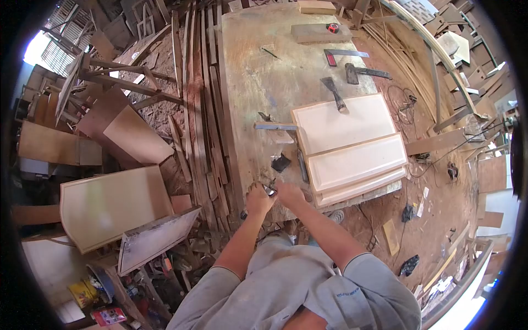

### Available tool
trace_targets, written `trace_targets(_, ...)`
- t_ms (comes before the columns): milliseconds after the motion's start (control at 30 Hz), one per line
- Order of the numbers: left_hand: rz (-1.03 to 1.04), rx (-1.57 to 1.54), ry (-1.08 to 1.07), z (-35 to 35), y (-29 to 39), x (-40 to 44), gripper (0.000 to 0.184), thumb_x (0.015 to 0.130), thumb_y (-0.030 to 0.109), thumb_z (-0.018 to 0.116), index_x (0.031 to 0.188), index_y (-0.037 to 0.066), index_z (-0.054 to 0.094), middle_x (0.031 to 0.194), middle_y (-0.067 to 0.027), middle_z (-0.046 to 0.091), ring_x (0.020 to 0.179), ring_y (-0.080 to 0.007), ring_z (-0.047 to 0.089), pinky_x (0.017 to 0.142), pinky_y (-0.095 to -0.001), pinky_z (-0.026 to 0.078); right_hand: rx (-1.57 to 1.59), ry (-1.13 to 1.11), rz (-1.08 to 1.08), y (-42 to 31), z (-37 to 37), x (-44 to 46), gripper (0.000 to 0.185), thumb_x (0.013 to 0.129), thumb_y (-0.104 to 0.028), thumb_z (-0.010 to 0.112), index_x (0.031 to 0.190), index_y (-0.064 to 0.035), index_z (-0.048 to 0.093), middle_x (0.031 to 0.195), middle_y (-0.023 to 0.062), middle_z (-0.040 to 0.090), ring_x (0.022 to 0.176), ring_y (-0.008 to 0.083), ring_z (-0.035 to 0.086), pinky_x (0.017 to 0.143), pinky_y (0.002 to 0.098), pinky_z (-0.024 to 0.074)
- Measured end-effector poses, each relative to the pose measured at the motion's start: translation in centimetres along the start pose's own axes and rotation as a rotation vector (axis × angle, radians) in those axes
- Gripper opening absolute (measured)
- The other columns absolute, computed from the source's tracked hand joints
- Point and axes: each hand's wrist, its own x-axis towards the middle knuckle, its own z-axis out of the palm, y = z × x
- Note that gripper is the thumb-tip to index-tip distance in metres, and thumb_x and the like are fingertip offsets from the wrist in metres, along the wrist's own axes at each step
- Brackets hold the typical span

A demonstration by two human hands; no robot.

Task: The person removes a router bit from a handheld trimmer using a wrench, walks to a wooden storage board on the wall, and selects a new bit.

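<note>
Near the close edge of the worktable [247, 66], my left hand [258, 200] is closed around a small tool with a shiny metal part [269, 191]. A dark end pokes out below that hand; the tool's kind is unclear. My right hand [290, 194] is closed right beside the shiny part, its fingers partly hidden. Just beyond lies a black scrap [280, 163]. To the right are pale panelled boards [352, 162], stacked, with a broad scraper [334, 94] resting on the farther one. A metal rule-like strip [275, 126] touches their left edge.
Farther up the table are a hammer [366, 72], a try square [344, 54] and a tape measure [332, 28] on a wooden block [313, 34]. Long timber strips [212, 99] run along the left side. Cables [407, 104] lie on the dirt floor at right.
</note>
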Motion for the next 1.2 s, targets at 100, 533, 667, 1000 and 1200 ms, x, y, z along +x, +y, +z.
trace_targets(100,0.043,0.004,0.008,-0.1,-0.1,-0.1,0.08,0.077,0.059,0.087,0.121,-0.002,0.059,0.121,-0.0191,0.066,0.118,-0.0375,0.063,0.097,-0.0499,0.053,-0.037,0.11,0.098,-1.2,-2.1,0.2,0.03,0.1,-0.025,0.059,0.125,-0.0083,0.061,0.113,0.0211,0.072,0.113,0.0418,0.067,0.093,0.0555,0.0541)
trace_targets(533,0.013,-0.041,-0.056,-0.9,0.3,-0.1,0.099,0.073,0.075,0.082,0.126,-0.004,0.057,0.125,-0.0202,0.065,0.122,-0.0372,0.061,0.097,-0.0485,0.054,-0.653,0.234,-0.466,1.3,-5.2,4.3,0.016,0.088,-0.019,0.065,0.099,-0.0195,0.077,0.109,0.0004,0.069,0.121,0.0237,0.055,0.1,0.0413,0.0432)
trace_targets(667,-0.032,-0.045,-0.099,-2.1,0.8,-0.2,0.101,0.073,0.076,0.081,0.128,-0.005,0.056,0.126,-0.021,0.065,0.123,-0.0382,0.061,0.1,-0.0485,0.053,-0.485,0.286,-0.482,2.3,-7.5,4.7,0.015,0.091,-0.02,0.067,0.099,-0.0165,0.079,0.104,0.0038,0.072,0.115,0.0251,0.061,0.097,0.0402,0.047)
trace_targets(1000,0.197,-1.083,-0.072,-3.9,1.5,-0.3,0.057,0.107,0.04,0.064,0.144,-0.004,0.056,0.124,-0.014,0.069,0.106,-0.0248,0.065,0.096,-0.039,0.053,0.542,0.08,-0.176,-0.6,-12.5,-4.7,0.033,0.101,-0.034,0.068,0.106,-0.0015,0.074,0.093,0.0177,0.072,0.088,0.0336,0.068,0.08,0.043,0.0532)
trace_targets(1200,0.133,-1.544,-0.759,-8.6,4.0,-0.9,0.047,0.113,0.028,0.054,0.152,0.001,0.054,0.128,-0.011,0.07,0.113,-0.0224,0.068,0.1,-0.0421,0.054,0.921,-0.096,-0.097,0.9,-14.6,-7.4,0.035,0.104,-0.036,0.07,0.098,-0.0019,0.074,0.079,0.0041,0.066,0.074,0.0123,0.056,0.071,0.0341,0.0493)
